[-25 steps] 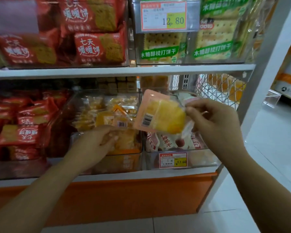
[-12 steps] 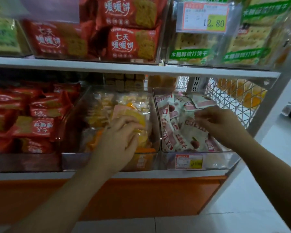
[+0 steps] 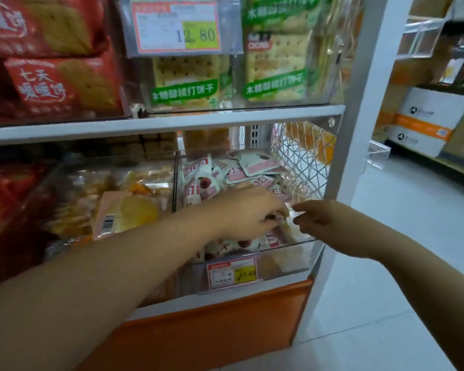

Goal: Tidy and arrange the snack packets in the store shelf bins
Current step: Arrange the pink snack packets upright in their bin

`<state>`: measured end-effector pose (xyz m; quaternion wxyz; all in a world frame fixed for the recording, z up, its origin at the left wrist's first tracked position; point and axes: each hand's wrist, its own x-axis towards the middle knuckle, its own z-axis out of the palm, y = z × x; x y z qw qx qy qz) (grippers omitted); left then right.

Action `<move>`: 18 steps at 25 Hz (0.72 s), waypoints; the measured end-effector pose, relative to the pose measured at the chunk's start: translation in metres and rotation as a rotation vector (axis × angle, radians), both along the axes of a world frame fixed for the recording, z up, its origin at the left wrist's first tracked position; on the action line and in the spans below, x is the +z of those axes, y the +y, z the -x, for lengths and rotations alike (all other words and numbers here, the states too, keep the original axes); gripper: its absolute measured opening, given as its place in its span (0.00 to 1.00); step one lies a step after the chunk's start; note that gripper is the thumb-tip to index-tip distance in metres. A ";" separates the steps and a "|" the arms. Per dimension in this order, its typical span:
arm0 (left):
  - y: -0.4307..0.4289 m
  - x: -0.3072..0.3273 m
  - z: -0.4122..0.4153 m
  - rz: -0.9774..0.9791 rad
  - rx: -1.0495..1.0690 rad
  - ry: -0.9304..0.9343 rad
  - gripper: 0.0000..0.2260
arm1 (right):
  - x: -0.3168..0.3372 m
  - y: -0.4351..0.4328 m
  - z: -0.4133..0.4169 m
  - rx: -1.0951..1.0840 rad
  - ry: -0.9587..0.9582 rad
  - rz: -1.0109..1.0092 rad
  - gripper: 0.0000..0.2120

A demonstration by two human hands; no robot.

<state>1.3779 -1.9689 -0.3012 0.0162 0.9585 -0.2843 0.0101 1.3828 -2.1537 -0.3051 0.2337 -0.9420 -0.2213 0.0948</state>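
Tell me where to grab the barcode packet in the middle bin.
Pinch the packet by its flat pink upper seam, from above through the open top of the bin. It lies atop the pile, barcode side up; the clear front wall likely blocks a frontal reach.

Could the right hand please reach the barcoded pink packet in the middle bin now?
Probably not directly: the left hand and its forearm lie across the way between the right hand and the pink packet.

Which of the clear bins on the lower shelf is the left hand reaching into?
The rightmost bin, beside the wire mesh: it holds white-and-pink packets, the middle bin yellow ones.
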 end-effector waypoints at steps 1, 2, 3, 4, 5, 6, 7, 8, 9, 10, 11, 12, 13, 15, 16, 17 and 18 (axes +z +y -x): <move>-0.009 -0.004 -0.010 -0.079 -0.024 0.018 0.14 | -0.001 -0.008 0.003 0.008 -0.017 -0.023 0.18; -0.015 -0.007 -0.017 -0.166 -0.053 0.030 0.14 | -0.002 -0.017 0.008 0.024 -0.032 -0.043 0.18; -0.020 -0.010 -0.021 -0.253 -0.085 0.035 0.14 | -0.004 -0.023 0.011 0.051 -0.047 -0.057 0.18; -0.021 -0.010 -0.022 -0.328 -0.113 0.031 0.15 | -0.006 -0.028 0.013 0.079 -0.063 -0.062 0.18; -0.019 -0.008 -0.021 -0.386 -0.134 0.019 0.16 | -0.007 -0.030 0.012 0.101 -0.077 -0.063 0.18; -0.014 -0.006 -0.020 -0.428 -0.144 0.008 0.18 | -0.007 -0.031 0.010 0.111 -0.082 -0.062 0.19; -0.007 -0.003 -0.019 -0.450 -0.146 -0.003 0.19 | -0.007 -0.031 0.008 0.117 -0.081 -0.065 0.19; 0.001 0.001 -0.018 -0.454 -0.144 -0.010 0.20 | -0.007 -0.029 0.006 0.123 -0.073 -0.076 0.20; 0.012 0.005 -0.015 -0.446 -0.132 -0.010 0.21 | -0.007 -0.025 0.003 0.130 -0.053 -0.090 0.20; 0.022 0.009 -0.013 -0.433 -0.111 -0.001 0.22 | -0.007 -0.020 0.001 0.142 -0.025 -0.096 0.20; 0.032 0.012 -0.011 -0.422 -0.084 0.014 0.23 | -0.007 -0.014 -0.002 0.163 0.004 -0.089 0.20; 0.040 0.014 -0.008 -0.407 -0.060 0.027 0.23 | -0.007 -0.008 -0.007 0.185 0.043 -0.067 0.19; 0.046 0.015 -0.006 -0.386 -0.040 0.033 0.23 | -0.007 -0.001 -0.012 0.202 0.094 -0.034 0.18; 0.054 0.013 -0.001 -0.341 -0.011 0.025 0.22 | -0.006 0.016 -0.024 0.242 0.175 0.093 0.18; 0.057 0.010 0.001 -0.321 0.003 0.017 0.21 | -0.005 0.024 -0.031 0.253 0.194 0.186 0.20; 0.059 0.007 0.002 -0.298 0.015 0.008 0.21 | -0.004 0.031 -0.037 0.252 0.212 0.278 0.22; 0.061 0.003 0.003 -0.272 0.026 0.002 0.20 | -0.003 0.036 -0.042 0.238 0.231 0.356 0.25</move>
